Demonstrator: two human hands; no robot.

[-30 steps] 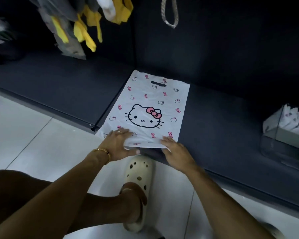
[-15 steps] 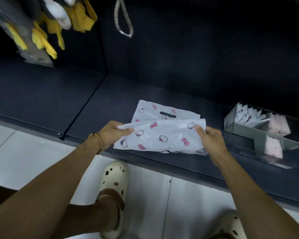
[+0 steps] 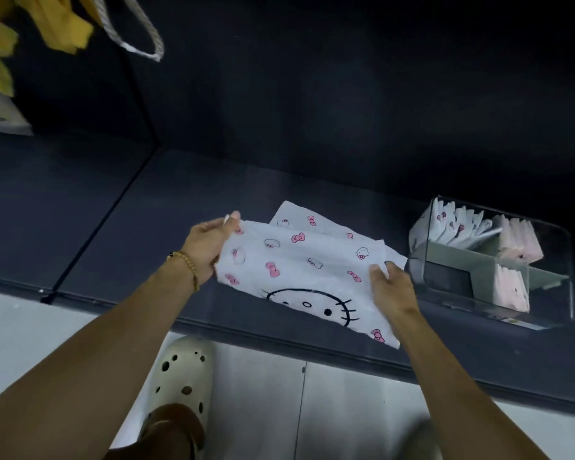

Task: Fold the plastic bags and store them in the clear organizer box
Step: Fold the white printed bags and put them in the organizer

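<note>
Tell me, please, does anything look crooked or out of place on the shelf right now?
Only the fold: the plastic bag held by the left hand and right hand is doubled over askew, its edges not aligned. The clear organizer box looks tidy.

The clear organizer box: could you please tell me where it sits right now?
In the head view, the clear organizer box sits at the right on the dark shelf, just right of the right hand gripping the plastic bag.
</note>
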